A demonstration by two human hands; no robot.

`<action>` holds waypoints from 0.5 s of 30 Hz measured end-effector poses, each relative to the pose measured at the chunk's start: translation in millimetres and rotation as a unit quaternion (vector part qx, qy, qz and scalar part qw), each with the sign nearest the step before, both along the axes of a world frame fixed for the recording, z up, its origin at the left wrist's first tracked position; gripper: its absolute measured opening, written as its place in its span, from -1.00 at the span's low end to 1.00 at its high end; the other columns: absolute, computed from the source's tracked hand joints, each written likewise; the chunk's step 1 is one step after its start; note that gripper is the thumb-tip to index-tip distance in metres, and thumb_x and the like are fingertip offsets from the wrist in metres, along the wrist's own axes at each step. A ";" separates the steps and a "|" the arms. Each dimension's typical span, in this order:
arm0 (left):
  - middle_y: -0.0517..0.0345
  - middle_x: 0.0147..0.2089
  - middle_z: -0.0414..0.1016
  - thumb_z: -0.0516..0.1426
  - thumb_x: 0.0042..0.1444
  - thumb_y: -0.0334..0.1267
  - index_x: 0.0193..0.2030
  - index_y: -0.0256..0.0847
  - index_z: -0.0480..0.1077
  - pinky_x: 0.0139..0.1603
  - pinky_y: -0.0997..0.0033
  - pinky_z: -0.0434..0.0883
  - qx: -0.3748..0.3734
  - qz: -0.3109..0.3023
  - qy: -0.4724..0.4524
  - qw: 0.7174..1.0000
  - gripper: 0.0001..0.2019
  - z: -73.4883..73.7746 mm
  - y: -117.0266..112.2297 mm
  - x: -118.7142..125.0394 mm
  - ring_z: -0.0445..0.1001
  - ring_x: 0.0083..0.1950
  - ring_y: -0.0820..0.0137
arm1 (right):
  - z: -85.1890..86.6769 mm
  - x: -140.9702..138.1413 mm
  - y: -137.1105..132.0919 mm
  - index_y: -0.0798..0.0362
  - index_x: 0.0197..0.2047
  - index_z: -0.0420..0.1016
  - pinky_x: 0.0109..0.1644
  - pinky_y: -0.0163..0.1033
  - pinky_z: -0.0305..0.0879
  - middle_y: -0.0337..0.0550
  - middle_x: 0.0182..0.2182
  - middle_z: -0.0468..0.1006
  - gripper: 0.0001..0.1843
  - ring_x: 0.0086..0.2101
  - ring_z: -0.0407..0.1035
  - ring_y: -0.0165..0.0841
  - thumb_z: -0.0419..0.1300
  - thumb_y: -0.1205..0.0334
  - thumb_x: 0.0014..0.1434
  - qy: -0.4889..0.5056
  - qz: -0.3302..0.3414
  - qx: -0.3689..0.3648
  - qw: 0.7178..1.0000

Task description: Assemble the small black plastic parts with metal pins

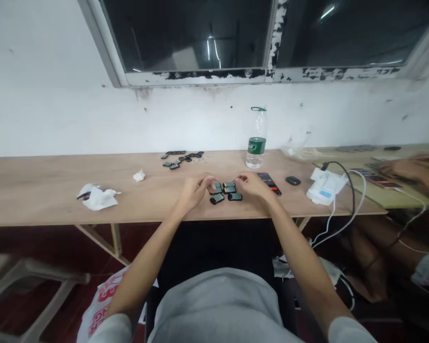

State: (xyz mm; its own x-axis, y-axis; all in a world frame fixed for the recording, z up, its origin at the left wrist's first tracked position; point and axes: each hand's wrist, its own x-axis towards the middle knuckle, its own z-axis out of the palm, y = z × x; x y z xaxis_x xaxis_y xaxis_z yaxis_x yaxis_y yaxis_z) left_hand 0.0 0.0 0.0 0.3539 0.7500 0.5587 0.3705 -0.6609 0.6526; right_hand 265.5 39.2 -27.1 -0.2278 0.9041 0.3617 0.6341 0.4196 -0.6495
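Several small flat black casings with grey-green faces (235, 196) lie grouped near the table's front edge, roughly in two columns. My left hand (196, 191) is at the left column, its thumb and fingers curved and slightly apart beside the upper casings (217, 185). Across from it, my right hand (252, 183) has its fingers bent together by the top of the right column (229, 184). Whatever its fingertips pinch is too small to make out. A dark phone (270, 183) with a lit screen lies just beyond my right hand.
More black casings (175, 166) and tiny pale bits (200, 160) lie farther back. A water bottle (256, 145) stands near the wall. Crumpled tissues (100, 197) are at left. At right are a black oval object (293, 180), a white box with cables (323, 188) and another person's hands (403, 167).
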 end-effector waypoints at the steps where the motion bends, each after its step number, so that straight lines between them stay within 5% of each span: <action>1: -0.01 -0.25 0.72 0.12 0.50 0.13 -0.17 -0.21 0.68 -0.08 0.28 0.57 0.008 0.017 0.062 0.998 -0.52 -5.3 5.8 -0.9 0.67 -0.23 0.21 | -7.7 -1.9 2.3 0.08 -0.16 0.75 0.04 -0.20 0.47 0.00 -0.13 0.79 -0.74 -0.14 0.61 -0.19 0.19 0.33 0.43 -0.031 0.024 -0.007 0.999; 6: -0.01 -0.03 0.75 0.32 0.32 -0.12 -0.14 -0.13 0.76 0.05 0.19 0.57 -0.032 0.049 0.258 0.965 -0.82 -38.4 29.3 3.2 0.69 -0.08 0.08 | -27.2 -7.7 4.1 0.06 -0.12 0.79 0.10 -0.18 0.46 0.00 -0.07 0.77 -0.72 -0.10 0.59 -0.19 0.21 0.39 0.40 -0.107 0.037 0.016 0.993; 11: -0.05 0.12 0.72 0.39 0.26 -0.19 -0.04 -0.11 0.77 0.19 0.12 0.56 -0.015 0.022 0.289 0.957 -0.83 -58.1 41.8 4.8 0.68 0.07 0.02 | -27.7 12.3 8.1 0.09 -0.31 0.73 -0.06 -0.27 0.41 -0.03 -0.27 0.76 -0.69 -0.23 0.56 -0.23 0.19 0.30 0.41 -0.139 -0.009 0.013 0.990; 15: -0.06 0.16 0.70 0.31 0.32 -0.28 0.00 -0.15 0.75 0.30 0.15 0.53 0.013 0.001 0.308 0.951 -0.81 -59.8 42.1 3.4 0.65 0.15 0.06 | -30.4 32.8 8.8 0.07 -0.28 0.71 -0.09 -0.27 0.39 -0.03 -0.22 0.79 -0.77 -0.23 0.60 -0.21 0.22 0.37 0.36 -0.123 -0.012 -0.020 0.992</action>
State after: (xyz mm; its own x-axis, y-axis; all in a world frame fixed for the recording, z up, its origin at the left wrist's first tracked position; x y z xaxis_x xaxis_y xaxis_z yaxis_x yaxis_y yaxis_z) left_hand 3.4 42.1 -59.8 0.6196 0.7393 0.2638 0.6781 -0.6734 0.2944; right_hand 298.2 47.9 -57.5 -0.2827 0.9228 0.2618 0.7853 0.3794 -0.4893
